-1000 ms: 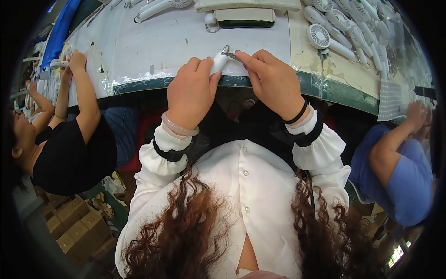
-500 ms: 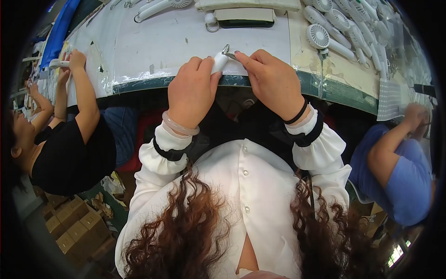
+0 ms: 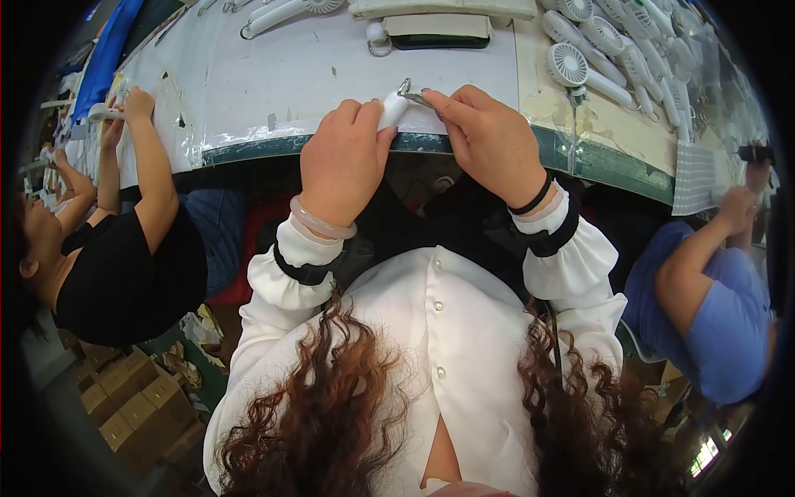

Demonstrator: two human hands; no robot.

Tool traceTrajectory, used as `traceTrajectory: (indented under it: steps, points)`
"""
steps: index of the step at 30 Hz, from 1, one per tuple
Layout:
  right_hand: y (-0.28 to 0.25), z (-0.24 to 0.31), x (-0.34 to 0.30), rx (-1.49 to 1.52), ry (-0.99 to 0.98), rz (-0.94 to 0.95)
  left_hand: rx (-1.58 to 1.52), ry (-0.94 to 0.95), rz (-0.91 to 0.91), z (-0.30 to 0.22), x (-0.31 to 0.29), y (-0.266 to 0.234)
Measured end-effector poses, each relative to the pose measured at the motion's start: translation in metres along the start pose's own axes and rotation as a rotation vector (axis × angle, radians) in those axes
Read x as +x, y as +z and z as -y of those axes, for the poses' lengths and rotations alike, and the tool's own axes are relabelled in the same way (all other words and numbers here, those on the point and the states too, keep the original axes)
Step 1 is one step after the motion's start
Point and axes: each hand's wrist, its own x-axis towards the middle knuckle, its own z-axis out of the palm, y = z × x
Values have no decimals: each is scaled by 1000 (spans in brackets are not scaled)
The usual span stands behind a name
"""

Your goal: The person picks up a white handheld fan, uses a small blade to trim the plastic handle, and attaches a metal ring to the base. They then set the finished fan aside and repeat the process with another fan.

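Over the near edge of the table, my left hand (image 3: 341, 161) is closed round a white handheld fan (image 3: 392, 110), of which only the handle end shows; the rest is hidden under my fingers. A metal clasp (image 3: 404, 86) sits at the end of that handle, pointing away from me. Between thumb and forefinger, my right hand (image 3: 490, 149) pinches a small dark metal tool (image 3: 416, 98) with a narrow tip, possibly tweezers. Its tip meets the handle end beside the clasp; whether it grips anything there is too small to tell.
White fans (image 3: 617, 50) lie heaped at the far right, and another fan (image 3: 290, 12) lies at the far left. Ahead sits a box-like dark green and cream item (image 3: 437, 31). Co-workers sit on both sides: a black top (image 3: 132, 277) left, a blue top (image 3: 704, 306) right.
My right hand has shifted slightly up, with the metal tool's angle a little different. My left hand stays nearly still. The co-worker at right has raised a hand holding something dark.
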Motion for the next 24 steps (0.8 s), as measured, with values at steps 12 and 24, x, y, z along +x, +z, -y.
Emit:
traceTrajectory:
  steps: [12,24]
  points:
    - [-2,2,2,-64,-27,10,22,0,7,-1,1,0]
    - [-5,-4,12,-127,-108,49,27,14,33,3,4,0]
